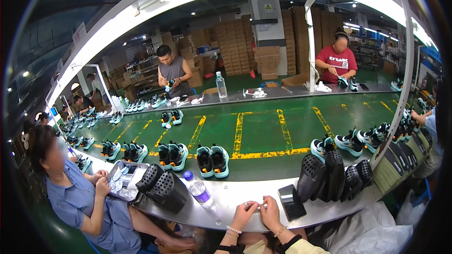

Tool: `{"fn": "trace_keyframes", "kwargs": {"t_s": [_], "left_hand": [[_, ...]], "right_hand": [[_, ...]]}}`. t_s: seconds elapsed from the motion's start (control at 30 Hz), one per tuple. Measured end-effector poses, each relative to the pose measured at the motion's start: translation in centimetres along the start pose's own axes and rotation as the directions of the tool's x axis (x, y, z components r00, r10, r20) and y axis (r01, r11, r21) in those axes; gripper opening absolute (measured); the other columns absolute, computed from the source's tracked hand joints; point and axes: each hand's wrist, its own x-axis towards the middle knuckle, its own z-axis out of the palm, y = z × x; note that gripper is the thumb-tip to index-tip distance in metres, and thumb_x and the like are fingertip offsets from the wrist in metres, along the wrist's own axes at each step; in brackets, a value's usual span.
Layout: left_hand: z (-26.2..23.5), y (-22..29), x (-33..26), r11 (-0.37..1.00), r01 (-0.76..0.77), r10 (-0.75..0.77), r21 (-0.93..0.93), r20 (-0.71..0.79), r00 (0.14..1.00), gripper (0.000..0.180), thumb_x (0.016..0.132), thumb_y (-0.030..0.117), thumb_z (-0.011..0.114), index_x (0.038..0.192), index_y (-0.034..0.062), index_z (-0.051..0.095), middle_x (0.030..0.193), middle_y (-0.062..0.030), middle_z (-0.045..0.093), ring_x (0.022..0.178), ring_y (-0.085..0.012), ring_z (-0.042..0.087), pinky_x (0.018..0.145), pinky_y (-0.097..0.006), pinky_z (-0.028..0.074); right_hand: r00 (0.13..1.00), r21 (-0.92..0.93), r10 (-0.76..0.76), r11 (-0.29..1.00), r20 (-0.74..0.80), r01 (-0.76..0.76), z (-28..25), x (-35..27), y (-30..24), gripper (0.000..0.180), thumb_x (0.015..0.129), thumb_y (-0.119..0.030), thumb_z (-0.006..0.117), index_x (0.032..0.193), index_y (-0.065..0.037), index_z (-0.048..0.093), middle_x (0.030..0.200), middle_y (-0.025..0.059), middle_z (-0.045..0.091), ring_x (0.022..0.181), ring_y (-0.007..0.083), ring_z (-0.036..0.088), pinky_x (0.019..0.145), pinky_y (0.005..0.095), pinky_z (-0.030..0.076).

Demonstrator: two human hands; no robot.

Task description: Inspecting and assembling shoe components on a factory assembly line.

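My left hand (244, 216) and my right hand (270, 212) are close together above the near edge of the metal bench (245, 197). The fingers of both are pinched; whatever lies between them is too small to make out. Just right of my right hand, a black smartphone (292, 202) lies on the bench. To the left of my hands, a clear bottle with a purple cap (201, 190) leans. Beyond the bench, a pair of black and mint sneakers (213, 161) stands on the green conveyor belt (263, 134).
Black perforated shoe-shaped forms (172, 193) stand left, with more black forms (320, 178) right. A co-worker in blue (77, 186) sits left beside a metal tray (125, 178). A white post (400, 84) rises at right. Two people work across the belt, near an upright bottle (221, 85).
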Motion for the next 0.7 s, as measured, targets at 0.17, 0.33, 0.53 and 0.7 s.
{"fn": "trace_keyframes", "kwargs": {"t_s": [0.17, 0.33, 0.53, 0.7], "left_hand": [[0.4, 0.1, -0.1, 1.0, 0.011, -0.011, 0.003, -0.006, 1.0, 0.023, 0.096, 0.015, 0.066, 0.102, -0.0061, 0.071, 0.089, -0.0066, 0.074, 0.083, -0.0082, 0.065, 0.075, -0.024, 0.052], [0.6, 0.3, -0.1, 0.999, 0.04, -0.041, 0.024, 0.011, 0.999, 0.023, 0.097, 0.014, 0.063, 0.104, -0.0071, 0.07, 0.094, -0.0088, 0.073, 0.088, -0.011, 0.067, 0.08, -0.025, 0.053], [1.1, 0.1, 0.0, 0.997, 0.066, -0.067, 0.031, 0.03, 0.997, 0.023, 0.098, 0.013, 0.061, 0.106, -0.0082, 0.068, 0.099, -0.0107, 0.073, 0.094, -0.0136, 0.068, 0.086, -0.026, 0.053], [1.5, 0.8, 0.0, 0.997, 0.069, -0.069, 0.026, 0.021, 0.997, 0.023, 0.098, 0.012, 0.062, 0.105, -0.0086, 0.068, 0.099, -0.0107, 0.073, 0.094, -0.0138, 0.068, 0.085, -0.026, 0.053]], "right_hand": [[1.0, -0.002, -0.002, 1.0, -0.004, 0.002, -0.2, 0.1, 0.3, 0.016, 0.084, -0.002, 0.063, 0.092, -0.002, 0.05, 0.111, 0.0188, 0.063, 0.107, 0.039, 0.058, 0.092, 0.0445, 0.046], [1.0, -0.013, -0.003, 1.0, -0.009, 0.003, -0.6, 0.0, 0.6, 0.017, 0.084, -0.003, 0.064, 0.093, -0.002, 0.05, 0.112, 0.0186, 0.062, 0.107, 0.039, 0.058, 0.092, 0.0449, 0.046], [0.999, 0.014, 0.036, 0.999, 0.015, -0.036, -1.0, 0.0, 0.7, 0.016, 0.083, -0.004, 0.062, 0.092, -0.001, 0.05, 0.112, 0.0214, 0.062, 0.109, 0.0413, 0.056, 0.095, 0.0475, 0.044], [1.0, 0.017, 0.03, 0.999, 0.008, -0.03, -1.1, 0.1, 1.2, 0.017, 0.083, -0.004, 0.063, 0.092, -0.001, 0.05, 0.112, 0.0212, 0.062, 0.109, 0.0414, 0.056, 0.095, 0.0474, 0.044]]}}
